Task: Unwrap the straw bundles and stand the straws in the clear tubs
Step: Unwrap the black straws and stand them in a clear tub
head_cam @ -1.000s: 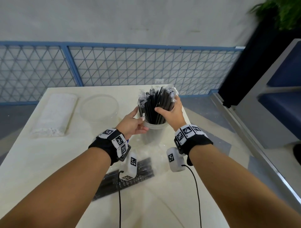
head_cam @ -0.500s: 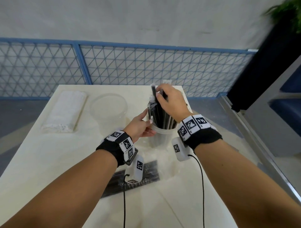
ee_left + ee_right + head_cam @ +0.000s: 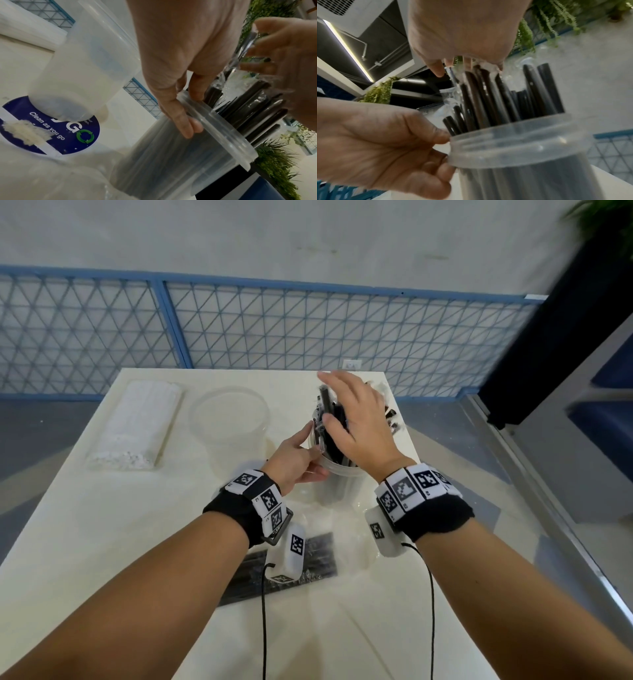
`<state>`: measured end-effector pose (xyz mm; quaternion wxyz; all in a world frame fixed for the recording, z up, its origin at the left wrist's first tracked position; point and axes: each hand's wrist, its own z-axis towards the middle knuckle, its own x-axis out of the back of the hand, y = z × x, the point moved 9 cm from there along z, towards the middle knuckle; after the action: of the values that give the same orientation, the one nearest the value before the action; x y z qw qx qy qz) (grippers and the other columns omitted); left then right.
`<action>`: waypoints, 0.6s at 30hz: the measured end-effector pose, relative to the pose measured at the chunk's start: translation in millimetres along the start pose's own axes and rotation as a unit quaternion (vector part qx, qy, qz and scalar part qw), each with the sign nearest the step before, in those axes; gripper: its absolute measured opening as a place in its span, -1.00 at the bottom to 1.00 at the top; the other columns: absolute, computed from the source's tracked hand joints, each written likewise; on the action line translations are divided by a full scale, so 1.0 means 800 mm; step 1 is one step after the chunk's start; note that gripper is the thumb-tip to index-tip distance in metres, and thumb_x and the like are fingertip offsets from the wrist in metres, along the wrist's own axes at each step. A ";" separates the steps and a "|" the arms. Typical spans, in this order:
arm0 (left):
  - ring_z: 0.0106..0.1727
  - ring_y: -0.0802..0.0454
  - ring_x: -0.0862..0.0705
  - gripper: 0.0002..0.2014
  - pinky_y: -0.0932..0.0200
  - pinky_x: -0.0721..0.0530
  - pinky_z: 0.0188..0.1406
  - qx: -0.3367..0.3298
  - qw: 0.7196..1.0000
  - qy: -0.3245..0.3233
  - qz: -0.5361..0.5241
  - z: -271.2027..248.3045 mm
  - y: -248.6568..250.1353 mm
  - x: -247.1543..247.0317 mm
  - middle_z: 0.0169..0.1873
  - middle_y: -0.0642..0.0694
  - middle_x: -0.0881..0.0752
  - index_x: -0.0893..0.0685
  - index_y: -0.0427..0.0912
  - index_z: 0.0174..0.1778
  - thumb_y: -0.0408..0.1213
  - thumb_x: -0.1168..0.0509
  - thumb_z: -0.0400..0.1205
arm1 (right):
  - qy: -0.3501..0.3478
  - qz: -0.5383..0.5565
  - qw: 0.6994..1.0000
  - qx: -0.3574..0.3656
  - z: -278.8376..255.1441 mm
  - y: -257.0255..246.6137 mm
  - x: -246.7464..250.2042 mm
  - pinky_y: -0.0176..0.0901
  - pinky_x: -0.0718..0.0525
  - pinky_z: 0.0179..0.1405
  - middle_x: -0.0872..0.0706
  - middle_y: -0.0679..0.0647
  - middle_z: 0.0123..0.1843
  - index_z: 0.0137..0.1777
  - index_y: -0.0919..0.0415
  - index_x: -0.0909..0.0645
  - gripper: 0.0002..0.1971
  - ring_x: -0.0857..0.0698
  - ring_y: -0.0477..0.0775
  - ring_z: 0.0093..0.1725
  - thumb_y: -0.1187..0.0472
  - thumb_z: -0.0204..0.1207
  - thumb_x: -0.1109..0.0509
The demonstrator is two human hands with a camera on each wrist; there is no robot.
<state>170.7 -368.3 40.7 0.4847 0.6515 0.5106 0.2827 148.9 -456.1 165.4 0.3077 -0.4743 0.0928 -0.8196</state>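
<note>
A clear tub (image 3: pixel 337 486) (image 3: pixel 188 155) (image 3: pixel 522 148) stands on the table, full of upright black straws (image 3: pixel 323 402) (image 3: pixel 257 115) (image 3: pixel 488 94), some with clear wrap at their tops. My left hand (image 3: pixel 294 460) (image 3: pixel 190 115) (image 3: pixel 436 148) pinches the tub's rim from the left. My right hand (image 3: pixel 352 419) (image 3: pixel 283 60) (image 3: pixel 462 63) hovers over the straws, its spread fingers touching their tops. A second clear tub (image 3: pixel 233 460) (image 3: pixel 82 74) stands empty to the left. A wrapped bundle of white straws (image 3: pixel 137 426) lies at the far left.
A wrapped bundle of black straws (image 3: pixel 318 556) lies on the white table (image 3: pixel 102 542) under my wrists, beside loose clear wrap (image 3: pixel 346 522). A blue round sticker (image 3: pixel 73 135) sits under the empty tub. The table's right edge runs close to the filled tub.
My right hand let go of the straws' side and rose to their tops, fingers spreading. My left hand stayed on the tub's rim.
</note>
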 end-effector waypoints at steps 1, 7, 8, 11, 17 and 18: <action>-0.41 -0.01 -0.66 -0.41 0.05 -0.76 -0.10 0.000 1.000 -0.002 0.002 -0.001 0.001 -0.001 -0.48 -0.03 -0.65 -0.18 0.04 0.60 -0.45 -0.12 0.68 | -0.008 -0.027 1.000 0.003 0.005 -0.004 -0.005 0.11 -0.20 0.46 -0.53 0.07 0.40 0.51 0.07 -0.38 -0.51 -0.44 0.06 0.43 0.12 0.55 -0.19; -0.51 0.07 -0.66 -0.44 0.14 -0.79 -0.24 0.003 1.000 0.000 0.002 0.000 0.001 0.004 -0.64 0.07 -0.67 -0.22 0.02 0.59 -0.44 -0.12 0.68 | -0.024 -0.163 0.985 -0.042 0.005 0.016 -0.014 0.28 -0.02 0.51 -0.67 0.10 0.21 0.14 0.19 -0.66 -0.66 -0.45 0.19 0.45 0.12 0.63 -0.08; -0.53 0.09 -0.66 -0.45 0.16 -0.79 -0.26 0.000 1.000 -0.002 0.002 -0.001 0.001 0.003 -0.65 0.08 -0.66 -0.22 0.03 0.58 -0.43 -0.12 0.68 | -0.039 -0.186 0.979 -0.075 -0.002 0.026 -0.014 0.31 0.03 0.53 -0.59 0.11 0.35 0.22 0.17 -0.63 -0.64 -0.32 0.19 0.56 0.09 0.66 -0.06; -0.53 0.09 -0.65 -0.45 0.18 -0.80 -0.28 -0.008 1.000 0.002 0.002 0.000 -0.001 0.003 -0.62 0.05 -0.65 -0.23 0.05 0.58 -0.41 -0.14 0.68 | -0.118 -0.203 0.959 -0.158 -0.024 0.054 -0.020 0.30 0.07 0.57 -0.25 0.11 0.63 0.53 0.03 -0.34 -0.57 -0.04 0.16 0.67 0.00 0.71 0.00; -0.44 0.02 -0.64 -0.42 0.16 -0.78 -0.26 -0.018 1.000 0.003 0.013 -0.002 -0.001 0.005 -0.41 -0.07 -0.62 -0.17 0.06 0.60 -0.37 -0.16 0.68 | -0.180 -0.132 0.962 -0.158 -0.021 0.055 -0.021 0.25 0.04 0.58 -0.27 0.13 0.62 0.56 -0.06 -0.27 -0.53 -0.02 0.17 0.66 -0.09 0.67 -0.06; -0.41 0.01 -0.63 -0.40 0.16 -0.77 -0.27 -0.019 1.000 0.005 0.022 -0.004 -0.001 0.006 -0.34 -0.09 -0.59 -0.11 0.04 0.61 -0.32 -0.17 0.68 | -0.131 -0.108 0.974 -0.147 -0.020 0.049 -0.006 0.22 -0.01 0.56 -0.34 0.12 0.57 0.53 -0.03 -0.34 -0.54 -0.09 0.17 0.65 -0.09 0.65 -0.11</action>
<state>169.4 -363.0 40.7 0.4887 0.6516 0.4930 0.3060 154.2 -486.6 135.7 0.1534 -0.6248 0.1197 -0.7562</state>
